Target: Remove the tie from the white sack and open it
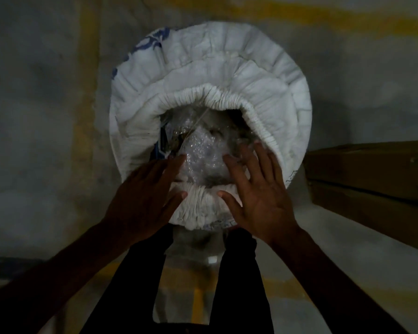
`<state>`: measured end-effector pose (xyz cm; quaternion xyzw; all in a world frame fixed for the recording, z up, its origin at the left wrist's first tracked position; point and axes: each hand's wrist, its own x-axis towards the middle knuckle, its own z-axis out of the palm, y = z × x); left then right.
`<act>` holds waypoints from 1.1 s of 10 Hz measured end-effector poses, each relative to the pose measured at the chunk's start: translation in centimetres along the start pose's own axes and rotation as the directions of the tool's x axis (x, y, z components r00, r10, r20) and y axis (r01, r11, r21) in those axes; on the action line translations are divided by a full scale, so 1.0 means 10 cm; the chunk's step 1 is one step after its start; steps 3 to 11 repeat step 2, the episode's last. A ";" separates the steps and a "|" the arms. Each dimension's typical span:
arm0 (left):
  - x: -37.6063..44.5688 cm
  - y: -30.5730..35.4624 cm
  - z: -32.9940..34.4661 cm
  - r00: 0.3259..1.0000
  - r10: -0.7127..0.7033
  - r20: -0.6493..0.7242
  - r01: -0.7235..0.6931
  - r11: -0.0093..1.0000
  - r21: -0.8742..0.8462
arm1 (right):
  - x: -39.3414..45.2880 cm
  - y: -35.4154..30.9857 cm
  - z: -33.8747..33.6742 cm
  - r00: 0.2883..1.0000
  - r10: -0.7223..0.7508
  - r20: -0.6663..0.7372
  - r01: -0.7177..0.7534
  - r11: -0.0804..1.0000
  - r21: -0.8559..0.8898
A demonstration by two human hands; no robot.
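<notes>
The white sack (pixel 227 75) stands upright in front of me, its mouth wide and its top rolled down into a thick gathered rim (pixel 198 208). Inside lies crumpled clear plastic wrap (pixel 203 150). A thin pale string (pixel 198 121) runs slantwise across the opening from the far rim. My left hand (pixel 143 201) lies flat on the near rim, fingers spread, fingertips at the plastic. My right hand (pixel 258 194) rests likewise on the near right rim, fingers apart and reaching over the plastic. Neither hand grips anything.
Brown cardboard boxes (pixel 372 172) are stacked at the right, close to the sack. The floor (pixel 46 92) is grey concrete with a yellow painted line (pixel 89 68). My dark-trousered legs (pixel 239 273) stand just below the sack.
</notes>
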<state>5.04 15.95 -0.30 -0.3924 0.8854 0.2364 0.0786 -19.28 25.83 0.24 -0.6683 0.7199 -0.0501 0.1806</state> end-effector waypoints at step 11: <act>0.43 0.20 -0.42 0.993 0.004 -0.121 0.006 0.997 0.081 | 0.37 0.02 -0.50 0.990 0.045 -0.135 -0.047 0.999 -0.011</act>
